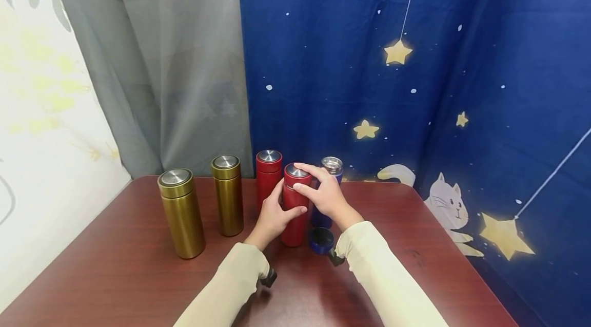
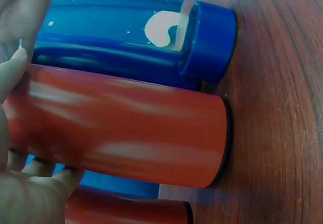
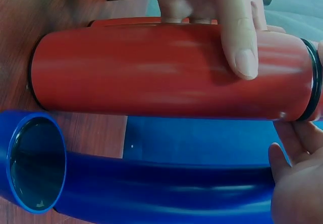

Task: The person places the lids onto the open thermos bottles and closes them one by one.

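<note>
A red thermos (image 1: 293, 227) with a steel-topped lid (image 1: 298, 171) stands upright on the table between my hands. My left hand (image 1: 272, 218) grips its upper body, thumb across the front and fingers round the far side. My right hand (image 1: 328, 195) holds the lid from the right, fingers over its top edge and thumb in front. A dark ring (image 3: 312, 80) shows between body and lid in the right wrist view. Just behind on the right is a blue thermos (image 3: 166, 188) with its steel mouth (image 1: 332, 163) uncovered. Its blue lid (image 1: 321, 241) lies in front, hollow side showing.
A second red thermos (image 1: 269, 178) stands close behind my left hand. Two gold thermoses, a nearer one (image 1: 183, 219) and a farther one (image 1: 228, 204), stand to the left with lids on. Curtains (image 1: 314, 85) hang behind the brown table (image 1: 138, 275).
</note>
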A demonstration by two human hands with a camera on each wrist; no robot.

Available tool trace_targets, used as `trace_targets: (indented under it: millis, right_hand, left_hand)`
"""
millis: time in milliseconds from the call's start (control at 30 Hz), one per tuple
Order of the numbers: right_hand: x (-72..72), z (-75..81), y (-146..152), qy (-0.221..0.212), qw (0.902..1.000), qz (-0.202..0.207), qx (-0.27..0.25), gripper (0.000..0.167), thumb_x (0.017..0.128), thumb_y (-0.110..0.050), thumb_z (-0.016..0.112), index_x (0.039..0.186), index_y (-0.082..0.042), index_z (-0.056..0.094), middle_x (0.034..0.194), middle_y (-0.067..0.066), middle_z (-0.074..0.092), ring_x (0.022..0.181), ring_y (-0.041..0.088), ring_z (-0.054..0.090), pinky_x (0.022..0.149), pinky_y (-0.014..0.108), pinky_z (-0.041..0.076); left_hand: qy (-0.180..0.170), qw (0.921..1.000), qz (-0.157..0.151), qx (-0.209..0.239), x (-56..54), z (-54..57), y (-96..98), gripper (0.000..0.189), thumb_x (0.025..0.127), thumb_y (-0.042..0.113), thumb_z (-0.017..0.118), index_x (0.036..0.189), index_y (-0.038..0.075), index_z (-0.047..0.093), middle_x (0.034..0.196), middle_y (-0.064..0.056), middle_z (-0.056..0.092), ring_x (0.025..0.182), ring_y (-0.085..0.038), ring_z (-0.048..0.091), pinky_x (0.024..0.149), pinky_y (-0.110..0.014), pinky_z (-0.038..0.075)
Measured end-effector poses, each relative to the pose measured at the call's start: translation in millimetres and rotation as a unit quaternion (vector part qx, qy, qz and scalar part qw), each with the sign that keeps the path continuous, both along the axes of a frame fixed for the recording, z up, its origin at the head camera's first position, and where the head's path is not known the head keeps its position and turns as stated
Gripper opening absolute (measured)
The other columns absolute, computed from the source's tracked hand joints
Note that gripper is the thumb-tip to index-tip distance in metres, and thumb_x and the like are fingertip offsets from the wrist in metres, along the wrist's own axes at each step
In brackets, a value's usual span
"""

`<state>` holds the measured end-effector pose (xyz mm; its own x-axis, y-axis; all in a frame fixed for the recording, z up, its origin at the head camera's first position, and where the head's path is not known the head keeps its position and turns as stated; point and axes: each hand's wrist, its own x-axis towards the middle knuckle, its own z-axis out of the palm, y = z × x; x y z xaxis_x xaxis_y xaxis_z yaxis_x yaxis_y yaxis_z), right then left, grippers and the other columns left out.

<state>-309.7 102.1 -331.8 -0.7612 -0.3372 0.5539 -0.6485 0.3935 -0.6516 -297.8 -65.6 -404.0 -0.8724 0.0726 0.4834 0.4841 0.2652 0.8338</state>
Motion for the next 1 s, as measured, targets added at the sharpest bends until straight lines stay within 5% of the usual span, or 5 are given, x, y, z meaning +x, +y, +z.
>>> trace_targets:
  millis: [467,833,900,1000]
  right_hand:
    - [3.6,-6.7,-15.9,0.101,0.988,-0.116,0.016,0.049,0.077,-0.035,0.081,0.122,-0.02,0.068,0.109,0.006,0.066,0.104,0.024,0.054,0.087,0.043,0.048]
    - [6.5,-12.7,-37.0,0.187,0.9471,-0.254,0.056,0.055,0.074,-0.052,0.078,0.111,-0.014,0.062,0.099,0.007,0.058,0.098,0.026,0.049,0.083,0.043,0.041]
    - [7.5,-11.7,-38.3,0.174,0.9475,-0.26,0.065,0.057,0.074,-0.054,0.077,0.112,-0.015,0.06,0.101,0.006,0.057,0.099,0.025,0.048,0.083,0.042,0.041]
    - [8.1,-7.2,-35.0,0.125,0.9668,-0.216,0.055,0.058,0.076,-0.051,0.077,0.115,-0.013,0.055,0.107,0.006,0.056,0.103,0.024,0.047,0.085,0.041,0.043]
  left_hand:
    - [-0.003,0.9992,0.026,-0.031,-1.0,-2.1,0.2,0.09,0.078,0.033,0.083,0.152,0.017,0.033,0.138,-0.004,0.055,0.116,-0.022,0.059,0.093,-0.041,0.051]
    - [0.016,0.9992,0.022,-0.03,-0.1,-4.1,-0.1,0.072,0.08,0.025,0.082,0.142,0.019,0.045,0.129,-0.003,0.06,0.113,-0.021,0.059,0.092,-0.041,0.051]
    - [0.016,0.9994,0.018,-0.025,0.3,-4.1,-0.4,0.071,0.08,0.025,0.082,0.141,0.019,0.046,0.129,-0.003,0.061,0.114,-0.021,0.059,0.092,-0.041,0.051]
    - [0.016,0.9995,0.015,-0.023,0.1,-3.0,-0.2,0.075,0.079,0.026,0.083,0.143,0.019,0.045,0.13,-0.003,0.06,0.114,-0.021,0.059,0.092,-0.04,0.051]
